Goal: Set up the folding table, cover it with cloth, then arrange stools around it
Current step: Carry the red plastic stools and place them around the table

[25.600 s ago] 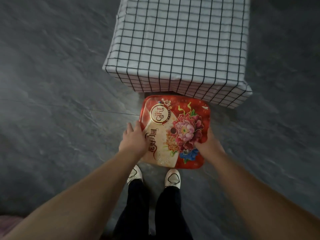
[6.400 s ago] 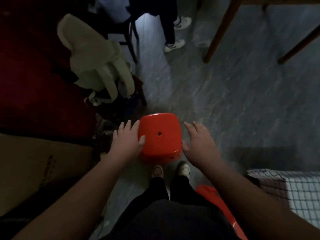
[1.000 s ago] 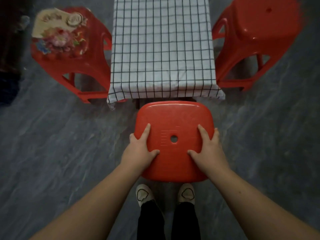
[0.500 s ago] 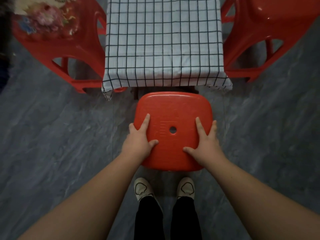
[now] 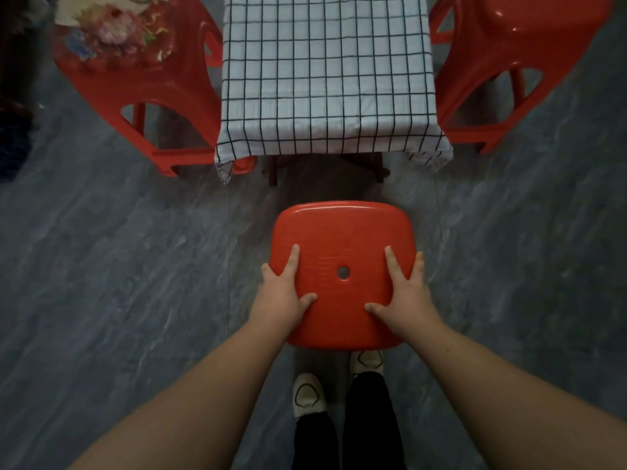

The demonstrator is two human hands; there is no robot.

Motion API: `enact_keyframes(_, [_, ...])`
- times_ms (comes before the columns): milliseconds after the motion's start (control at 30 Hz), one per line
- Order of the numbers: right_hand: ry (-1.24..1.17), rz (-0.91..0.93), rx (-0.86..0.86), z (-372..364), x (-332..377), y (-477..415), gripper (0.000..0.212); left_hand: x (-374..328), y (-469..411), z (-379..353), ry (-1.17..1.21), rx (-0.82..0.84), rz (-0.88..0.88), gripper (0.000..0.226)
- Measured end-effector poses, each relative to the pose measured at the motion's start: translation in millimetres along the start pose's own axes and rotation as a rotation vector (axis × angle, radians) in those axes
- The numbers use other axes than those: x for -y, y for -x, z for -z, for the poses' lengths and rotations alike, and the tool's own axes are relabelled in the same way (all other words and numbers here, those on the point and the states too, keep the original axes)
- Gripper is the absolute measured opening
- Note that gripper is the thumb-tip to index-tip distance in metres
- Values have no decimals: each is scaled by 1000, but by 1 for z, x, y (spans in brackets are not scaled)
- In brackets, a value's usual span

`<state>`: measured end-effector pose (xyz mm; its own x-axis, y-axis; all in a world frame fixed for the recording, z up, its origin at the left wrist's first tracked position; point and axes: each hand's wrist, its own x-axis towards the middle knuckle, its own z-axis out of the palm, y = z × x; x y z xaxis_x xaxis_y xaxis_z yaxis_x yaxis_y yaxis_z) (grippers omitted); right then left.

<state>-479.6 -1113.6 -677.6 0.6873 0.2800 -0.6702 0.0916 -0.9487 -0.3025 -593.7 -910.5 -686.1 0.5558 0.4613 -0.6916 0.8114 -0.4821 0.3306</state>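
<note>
Nearly done | checked cloth [image 5: 325, 72] covers your table [image 5: 272, 171] | floral stool [image 5: 135, 66] and plain stool [image 5: 509, 56] flank it | your left hand [image 5: 281, 296] and right hand [image 5: 405, 296] clamp third stool [image 5: 342, 232] by its seat, near the table's end | remaining: settle it there.

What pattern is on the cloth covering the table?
White cloth with a thin dark grid of squares; seen in the head view.

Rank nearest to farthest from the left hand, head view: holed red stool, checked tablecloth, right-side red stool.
1. Holed red stool, right under the left hand, touching it.
2. Checked tablecloth, straight ahead, beyond that stool.
3. Right-side red stool, far upper right, past the cloth's corner.
</note>
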Motion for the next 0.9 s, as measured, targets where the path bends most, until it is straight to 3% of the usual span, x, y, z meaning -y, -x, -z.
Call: enact_keyframes(900, [3, 2, 13, -68, -71, 99, 123, 57, 96, -91, 20, -18, -41, 111])
